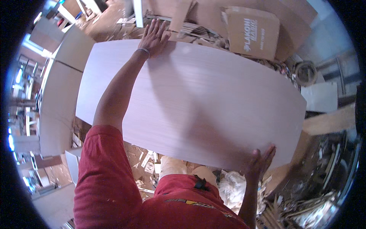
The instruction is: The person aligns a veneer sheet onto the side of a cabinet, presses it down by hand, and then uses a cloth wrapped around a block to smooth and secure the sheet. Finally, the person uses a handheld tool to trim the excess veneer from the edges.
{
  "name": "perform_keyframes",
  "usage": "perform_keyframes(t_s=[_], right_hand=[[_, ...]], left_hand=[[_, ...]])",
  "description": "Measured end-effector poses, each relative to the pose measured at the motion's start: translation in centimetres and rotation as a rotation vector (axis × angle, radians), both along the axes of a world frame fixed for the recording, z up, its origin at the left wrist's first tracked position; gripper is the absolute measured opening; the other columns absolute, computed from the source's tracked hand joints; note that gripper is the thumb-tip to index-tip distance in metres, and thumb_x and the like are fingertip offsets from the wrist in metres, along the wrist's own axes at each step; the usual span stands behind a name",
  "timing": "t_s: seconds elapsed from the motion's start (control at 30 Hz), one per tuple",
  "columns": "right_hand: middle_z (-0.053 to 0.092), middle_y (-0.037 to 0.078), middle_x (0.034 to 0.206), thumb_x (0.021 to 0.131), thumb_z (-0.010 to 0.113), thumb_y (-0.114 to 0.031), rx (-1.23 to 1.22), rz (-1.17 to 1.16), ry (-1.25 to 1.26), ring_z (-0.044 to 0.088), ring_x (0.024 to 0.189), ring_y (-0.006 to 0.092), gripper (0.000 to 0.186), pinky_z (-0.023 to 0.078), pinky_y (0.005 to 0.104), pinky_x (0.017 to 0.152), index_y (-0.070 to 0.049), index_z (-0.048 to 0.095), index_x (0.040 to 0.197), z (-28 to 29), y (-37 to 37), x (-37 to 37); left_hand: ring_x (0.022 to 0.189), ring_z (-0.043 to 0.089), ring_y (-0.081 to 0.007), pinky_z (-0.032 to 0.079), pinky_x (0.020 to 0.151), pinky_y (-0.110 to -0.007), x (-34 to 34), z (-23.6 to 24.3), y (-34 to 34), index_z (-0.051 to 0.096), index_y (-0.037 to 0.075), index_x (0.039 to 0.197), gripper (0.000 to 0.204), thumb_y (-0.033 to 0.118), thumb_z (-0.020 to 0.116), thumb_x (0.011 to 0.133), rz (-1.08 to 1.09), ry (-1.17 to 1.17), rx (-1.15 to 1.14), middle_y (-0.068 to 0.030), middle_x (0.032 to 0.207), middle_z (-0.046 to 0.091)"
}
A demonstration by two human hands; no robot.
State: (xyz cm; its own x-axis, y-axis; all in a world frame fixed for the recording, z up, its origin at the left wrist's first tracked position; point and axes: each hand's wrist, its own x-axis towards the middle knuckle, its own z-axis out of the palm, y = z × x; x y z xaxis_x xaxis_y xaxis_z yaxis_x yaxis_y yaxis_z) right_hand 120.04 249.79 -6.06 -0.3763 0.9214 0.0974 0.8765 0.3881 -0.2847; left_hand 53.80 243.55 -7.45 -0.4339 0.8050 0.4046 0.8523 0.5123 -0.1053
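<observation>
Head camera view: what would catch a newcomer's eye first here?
A large pale wood-grain rectangular panel fills the middle, held flat. The left hand presses its far edge; the right hand grips its near corner. A brown cardboard box sits beyond, amid offcuts.

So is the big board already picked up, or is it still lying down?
It looks picked up: the pale wooden panel is off the cluttered floor, held over scraps and a cardboard box. In hand: the left hand grips its far edge, the right hand its near edge. Left: it has not been set down anywhere.
</observation>
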Motion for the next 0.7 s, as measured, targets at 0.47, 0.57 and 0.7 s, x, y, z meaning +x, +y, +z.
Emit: perform_keyframes(t_s=[0.47, 0.57, 0.7], right_hand=[[0.018, 0.025, 0.167, 0.109, 0.039, -0.048, -0.03, 0.124, 0.049, 0.019, 0.156, 0.0377, 0.075, 0.021, 0.0468, 0.125, 0.002, 0.02, 0.161, -1.4, -0.1, -0.2], [0.019, 0.025, 0.167, 0.109, 0.038, -0.049, -0.104, 0.073, 0.065, 0.02, 0.155, 0.0374, 0.074, 0.021, 0.0467, 0.125, 0.001, 0.02, 0.161, -1.2, -0.8, -1.4], [0.021, 0.025, 0.167, 0.109, 0.037, -0.049, 0.039, -0.063, -0.303, 0.025, 0.154, 0.0381, 0.072, 0.024, 0.0471, 0.124, -0.001, 0.022, 0.161, -1.7, 0.2, 0.2]], left_hand=[[0.159, 0.005, -0.0298, 0.006, 0.128, -0.047, -26.9, -2.3, -23.8, 0.018, 0.01, 0.165, 0.092, 0.075, 0.017, 0.1, 0.411, -0.026, -0.112, -0.0155, 0.171, 0.015], [0.159, 0.006, -0.0299, 0.006, 0.129, -0.046, -28.3, -1.7, -27.5, 0.018, 0.008, 0.164, 0.093, 0.076, 0.016, 0.099, 0.396, -0.143, -0.057, -0.0151, 0.171, 0.014], [0.159, 0.005, -0.0298, 0.005, 0.129, -0.044, -26.5, -1.7, -32.3, 0.019, 0.007, 0.164, 0.09, 0.072, 0.02, 0.101, 0.467, -0.039, -0.206, -0.0161, 0.171, 0.013]])
